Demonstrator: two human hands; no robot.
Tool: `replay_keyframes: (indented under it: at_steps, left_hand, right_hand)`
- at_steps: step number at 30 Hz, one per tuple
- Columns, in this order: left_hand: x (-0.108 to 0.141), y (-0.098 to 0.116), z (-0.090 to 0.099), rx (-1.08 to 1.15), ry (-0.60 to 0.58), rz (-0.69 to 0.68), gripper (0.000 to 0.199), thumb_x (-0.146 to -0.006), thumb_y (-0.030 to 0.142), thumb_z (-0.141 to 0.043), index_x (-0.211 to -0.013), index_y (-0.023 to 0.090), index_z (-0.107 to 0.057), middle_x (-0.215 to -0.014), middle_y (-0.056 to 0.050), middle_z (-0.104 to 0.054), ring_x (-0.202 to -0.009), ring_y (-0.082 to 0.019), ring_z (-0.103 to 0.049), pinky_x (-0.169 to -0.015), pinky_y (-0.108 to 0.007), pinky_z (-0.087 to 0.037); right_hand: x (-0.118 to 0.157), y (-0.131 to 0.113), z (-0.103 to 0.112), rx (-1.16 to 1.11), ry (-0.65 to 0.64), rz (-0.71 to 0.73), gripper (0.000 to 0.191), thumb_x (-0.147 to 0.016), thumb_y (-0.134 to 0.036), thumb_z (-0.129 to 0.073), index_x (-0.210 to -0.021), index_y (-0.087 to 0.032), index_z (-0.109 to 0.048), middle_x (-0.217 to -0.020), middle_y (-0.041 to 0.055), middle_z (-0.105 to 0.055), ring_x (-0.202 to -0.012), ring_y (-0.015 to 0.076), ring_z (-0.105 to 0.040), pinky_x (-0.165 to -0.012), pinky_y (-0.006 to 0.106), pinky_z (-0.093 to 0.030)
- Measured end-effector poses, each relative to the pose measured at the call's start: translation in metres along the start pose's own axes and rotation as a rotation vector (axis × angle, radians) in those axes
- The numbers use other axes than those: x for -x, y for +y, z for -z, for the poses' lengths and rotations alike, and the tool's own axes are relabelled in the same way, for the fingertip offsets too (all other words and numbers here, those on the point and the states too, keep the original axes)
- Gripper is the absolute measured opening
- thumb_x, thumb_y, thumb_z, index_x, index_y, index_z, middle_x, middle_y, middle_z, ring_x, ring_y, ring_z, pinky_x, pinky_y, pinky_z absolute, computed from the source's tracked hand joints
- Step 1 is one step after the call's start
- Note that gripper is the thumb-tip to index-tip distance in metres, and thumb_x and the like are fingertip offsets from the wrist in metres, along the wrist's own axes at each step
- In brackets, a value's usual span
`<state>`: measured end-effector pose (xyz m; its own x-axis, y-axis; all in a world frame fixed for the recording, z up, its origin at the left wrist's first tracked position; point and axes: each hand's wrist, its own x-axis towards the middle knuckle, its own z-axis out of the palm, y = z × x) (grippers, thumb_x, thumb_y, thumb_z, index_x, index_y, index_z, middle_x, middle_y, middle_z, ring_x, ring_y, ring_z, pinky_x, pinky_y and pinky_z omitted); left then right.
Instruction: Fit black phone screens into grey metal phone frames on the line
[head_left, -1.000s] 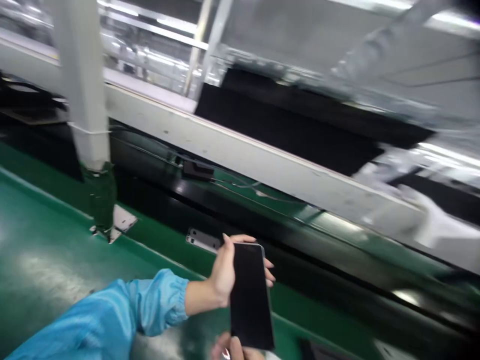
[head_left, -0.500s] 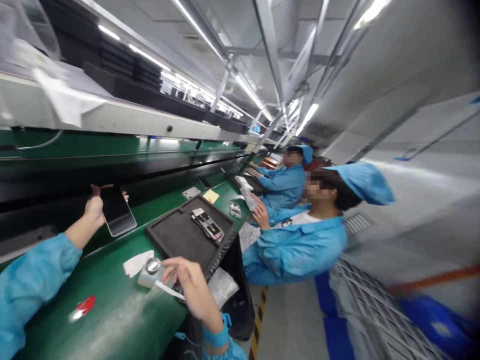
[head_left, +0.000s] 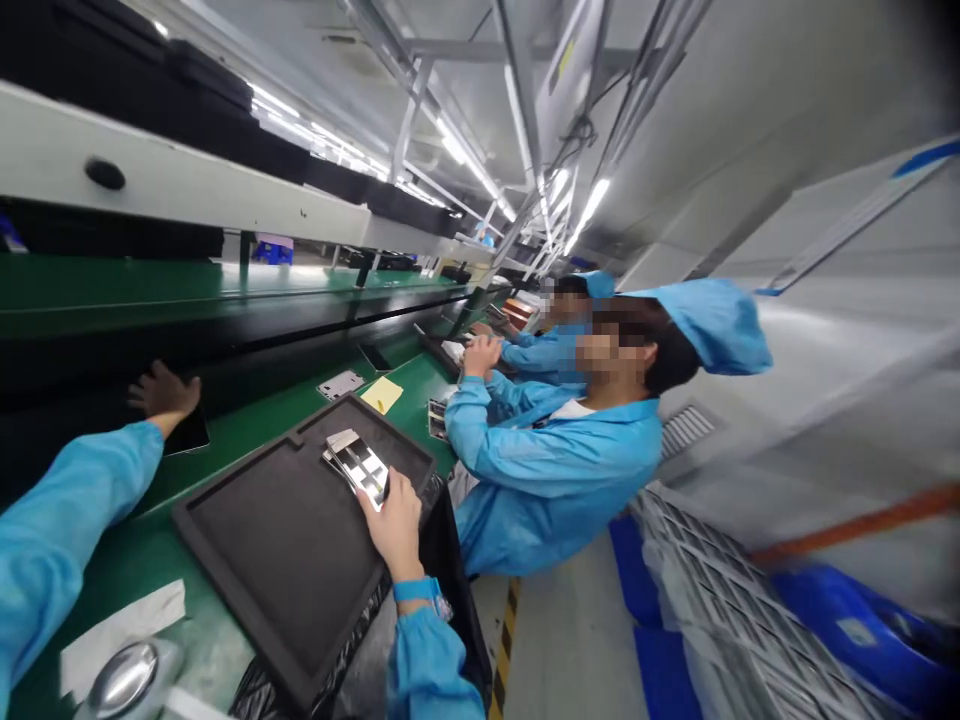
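Observation:
My left hand [head_left: 165,393] has its fingers spread, above a dark-screened phone [head_left: 193,432] lying at the back of the green bench. Its palm hides part of that phone, and nothing shows in its grasp. With thumb and fingers, my right hand [head_left: 397,520] grips the near end of a phone [head_left: 363,466] with a black and white face. That phone tops a small stack in the black foam tray [head_left: 262,560]. Most of the tray's floor is bare.
At lower left stand a dispenser with a round metal top [head_left: 126,676] and a white wipe [head_left: 124,635]. Beyond the tray lie a yellow note pad [head_left: 382,394] and a grey flat part [head_left: 341,385]. A co-worker in blue [head_left: 555,450] sits close on the right.
My right hand has left the dispenser and now grips the phone in the tray. My left hand has let go of its phone, which now lies on the bench. The view has shifted.

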<state>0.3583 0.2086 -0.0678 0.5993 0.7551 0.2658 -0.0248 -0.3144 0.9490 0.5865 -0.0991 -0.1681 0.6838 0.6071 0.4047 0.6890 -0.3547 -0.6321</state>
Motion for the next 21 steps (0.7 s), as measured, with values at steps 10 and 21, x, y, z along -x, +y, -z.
replay_keyframes:
  at_steps: [10,21]
  left_hand:
    - [-0.134,-0.087,-0.175,-0.905,-0.173,0.202,0.061,-0.100,0.042,-0.070,-0.155,0.022,-0.052,-0.165,-0.016,-0.043,-0.150,-0.041,-0.042,-0.122,-0.070,-0.035]
    - [-0.187,-0.084,-0.215,-0.989,-0.273,0.001,0.051,-0.101,0.040,-0.069,-0.147,0.019,-0.058,-0.152,-0.015,-0.056,-0.136,-0.035,-0.057,-0.113,-0.062,-0.049]
  right_hand:
    - [0.010,0.031,0.000,-0.129,0.029,-0.102,0.062,-0.078,-0.053,-0.085,-0.125,-0.022,-0.059,-0.112,0.0122,-0.075,-0.100,0.0346,-0.074,-0.085,0.041,-0.059]
    - [0.006,0.037,0.025,-0.159,-0.122,-0.135,0.046,-0.071,-0.028,-0.087,-0.110,-0.024,-0.064,-0.128,0.0120,-0.072,-0.119,0.0352,-0.071,-0.095,0.040,-0.060]
